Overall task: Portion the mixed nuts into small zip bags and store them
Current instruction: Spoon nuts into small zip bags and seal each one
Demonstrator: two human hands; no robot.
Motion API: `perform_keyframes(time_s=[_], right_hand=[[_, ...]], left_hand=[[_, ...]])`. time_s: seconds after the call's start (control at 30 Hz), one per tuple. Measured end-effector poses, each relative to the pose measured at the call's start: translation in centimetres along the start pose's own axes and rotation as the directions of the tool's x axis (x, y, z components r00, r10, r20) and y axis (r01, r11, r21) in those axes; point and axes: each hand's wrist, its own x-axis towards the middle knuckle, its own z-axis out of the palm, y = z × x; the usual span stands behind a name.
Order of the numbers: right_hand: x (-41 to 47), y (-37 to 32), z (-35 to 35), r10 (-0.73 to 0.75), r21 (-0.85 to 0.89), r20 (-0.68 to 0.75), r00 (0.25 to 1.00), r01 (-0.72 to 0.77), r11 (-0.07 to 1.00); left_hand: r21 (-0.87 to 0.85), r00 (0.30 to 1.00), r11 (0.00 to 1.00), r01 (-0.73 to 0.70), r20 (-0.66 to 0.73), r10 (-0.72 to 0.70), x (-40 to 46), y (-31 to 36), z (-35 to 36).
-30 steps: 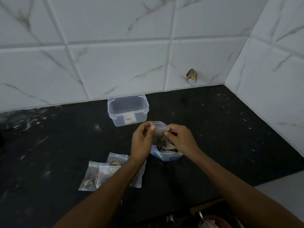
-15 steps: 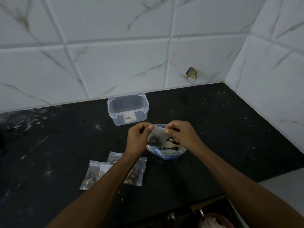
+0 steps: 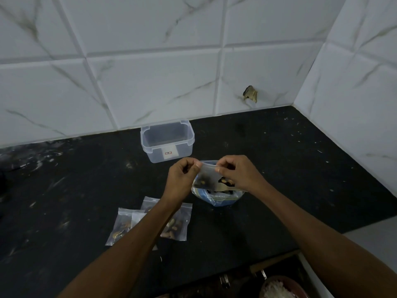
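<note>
Left hand (image 3: 182, 176) and right hand (image 3: 238, 173) pinch a clear, crinkled small bag (image 3: 207, 176) of nuts — just above the big bag (image 3: 217, 197), partly hidden.

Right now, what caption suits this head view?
Both hands pinch a small zip bag of nuts above the big bag.

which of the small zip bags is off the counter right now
The small zip bag pinched at its top between the left hand and right hand; the other bags lie flat.
</note>
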Motion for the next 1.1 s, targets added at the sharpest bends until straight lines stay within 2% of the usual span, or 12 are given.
perform_keyframes(time_s=[0.17, 0.5, 0.77, 1.1], right_hand=[[0.0, 0.0, -0.8, -0.013, 0.017, 0.033, 0.999, 0.013, 1.000], [0.4, -0.6, -0.5, -0.016, 0.034, 0.050, 0.999, 0.014, 0.999], [0.9, -0.6, -0.4, 0.009, 0.020, 0.015, 1.000, -0.009, 1.000], [1.0, -0.9, -0.3, 0.004, -0.002, 0.044, 0.999, -0.004, 1.000]], left_hand=[[0.076, 0.991, 0.997, 0.027, 0.130, -0.037, 0.4, 0.3, -0.1], [0.149, 0.991, 0.988, 0.032, 0.121, -0.050, 0.8, 0.9, 0.6], [0.114, 0.990, 0.994, -0.006, 0.140, -0.010, 1.0, 1.0, 0.2], [0.224, 0.995, 0.974, -0.017, 0.104, -0.006, 1.5, 0.7, 0.6]])
